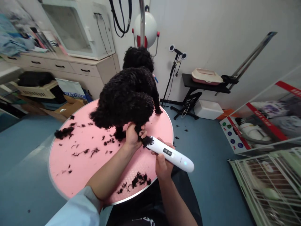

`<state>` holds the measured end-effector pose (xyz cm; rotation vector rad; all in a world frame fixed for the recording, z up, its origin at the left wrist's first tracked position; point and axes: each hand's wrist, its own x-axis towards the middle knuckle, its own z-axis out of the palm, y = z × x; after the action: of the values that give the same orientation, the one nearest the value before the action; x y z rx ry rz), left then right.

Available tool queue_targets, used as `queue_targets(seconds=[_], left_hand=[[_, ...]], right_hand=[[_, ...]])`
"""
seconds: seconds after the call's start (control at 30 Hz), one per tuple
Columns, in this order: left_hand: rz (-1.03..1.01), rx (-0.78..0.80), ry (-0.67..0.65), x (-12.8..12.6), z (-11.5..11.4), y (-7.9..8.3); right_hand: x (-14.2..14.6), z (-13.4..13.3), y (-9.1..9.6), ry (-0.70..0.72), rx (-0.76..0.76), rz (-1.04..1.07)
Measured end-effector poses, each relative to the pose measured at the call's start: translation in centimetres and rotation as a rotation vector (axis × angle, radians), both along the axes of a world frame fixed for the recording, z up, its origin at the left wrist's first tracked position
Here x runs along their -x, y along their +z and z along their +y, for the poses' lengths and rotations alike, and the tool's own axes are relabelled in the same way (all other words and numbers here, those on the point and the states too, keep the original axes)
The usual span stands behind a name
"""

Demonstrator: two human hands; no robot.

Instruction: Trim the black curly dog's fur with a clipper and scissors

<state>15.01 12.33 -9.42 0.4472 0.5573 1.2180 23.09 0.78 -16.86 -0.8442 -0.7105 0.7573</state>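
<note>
A black curly-haired dog [128, 94] stands on a round pink table [91, 175], its rear turned toward me. My left hand [133, 135] is closed around the lower part of one hind leg, with the dark paw [146, 141] poking out past my fingers. In my right hand [163, 161] lies a white hair clipper [170, 153], a small blue light glowing near its rear end. The clipper's head meets the paw fur, and its blade is hidden there. Tufts of cut black hair [139, 179] lie scattered over the pink surface.
Behind the dog rises a metal pole [142, 25] with black straps [122, 18] hanging beside it. A drawer cabinet [70, 67] stands back left. To the right are a light stand [172, 69], a black side table [204, 84] and a wire cage [270, 185].
</note>
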Motion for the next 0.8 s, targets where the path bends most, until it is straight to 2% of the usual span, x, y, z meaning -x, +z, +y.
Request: queue_targets(seconds=[0.1, 0.13, 0.23, 0.3, 0.43, 0.6, 0.73, 0.8], left_hand=[[-0.02, 0.004, -0.01, 0.0, 0.0, 0.1], [-0.024, 0.008, -0.014, 0.0, 0.0, 0.2], [-0.031, 0.012, -0.019, 0.0, -0.1, 0.5], [-0.034, 0.009, -0.015, -0.1, -0.2, 0.6], [-0.038, 0.011, -0.01, -0.3, -0.4, 0.6], [-0.031, 0.018, -0.015, -0.2, -0.3, 0.3], [-0.058, 0.016, -0.021, -0.2, -0.3, 0.3], [-0.077, 0.015, -0.026, -0.2, -0.3, 0.2]], right_hand=[[-0.6, -1.6, -0.1, 0.126, -0.022, -0.078], [-0.8, -2.1, -0.2, 0.108, -0.036, -0.096], [-0.8, -3.0, -0.5, -0.136, -0.097, -0.153], [-0.5, -2.9, -0.6, -0.23, -0.111, -0.213], [0.2, -2.3, -0.2, -0.193, -0.085, -0.304], [0.2, -2.6, 0.1, -0.052, -0.082, -0.376], [0.5, -2.7, -0.2, -0.209, -0.145, -0.386], [0.8, -2.4, -0.1, -0.244, -0.143, -0.397]])
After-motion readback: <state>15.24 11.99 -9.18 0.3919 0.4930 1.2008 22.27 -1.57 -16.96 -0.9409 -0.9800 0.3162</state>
